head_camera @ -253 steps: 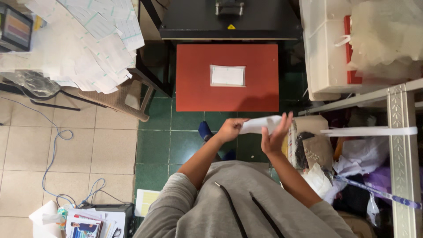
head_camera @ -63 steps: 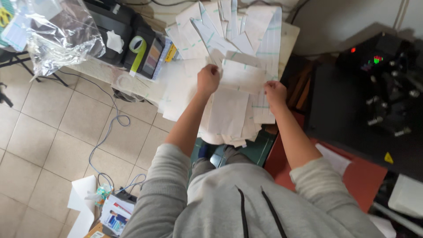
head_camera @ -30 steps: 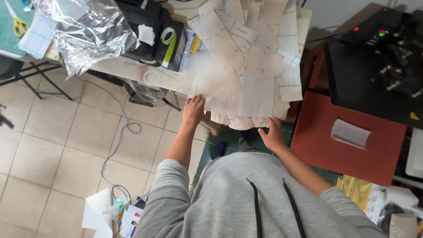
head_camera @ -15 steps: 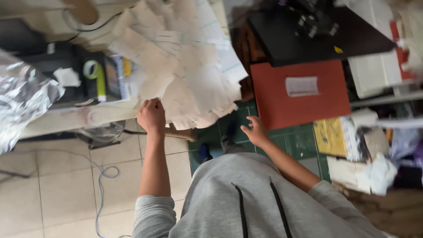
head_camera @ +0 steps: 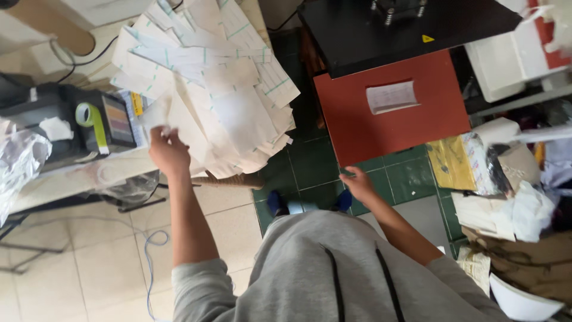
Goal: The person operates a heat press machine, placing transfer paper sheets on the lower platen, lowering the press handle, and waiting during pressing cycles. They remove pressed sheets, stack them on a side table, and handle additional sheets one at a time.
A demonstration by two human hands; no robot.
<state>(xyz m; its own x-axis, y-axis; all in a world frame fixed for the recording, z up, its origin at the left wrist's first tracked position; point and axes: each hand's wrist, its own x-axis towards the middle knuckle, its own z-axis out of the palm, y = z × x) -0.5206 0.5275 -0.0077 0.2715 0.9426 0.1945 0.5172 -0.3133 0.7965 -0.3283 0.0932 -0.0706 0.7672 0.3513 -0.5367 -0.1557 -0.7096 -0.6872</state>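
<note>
My left hand is raised at the near edge of a big loose heap of white paper sheets with green marks, and its fingers pinch the edge of one sheet. My right hand hangs lower, open and empty, above the green floor tiles just below the front edge of the red press plate. A small white printed slip lies flat on that red plate.
A black press head sits behind the red plate. Left of the papers are a black device with a green tape roll and crumpled plastic. Bags, cloth and boxes crowd the right. Cables lie on the floor.
The view has swung right. My left hand rose to the paper heap's edge and took a sheet. My right hand dropped away from the papers toward the red plate.
</note>
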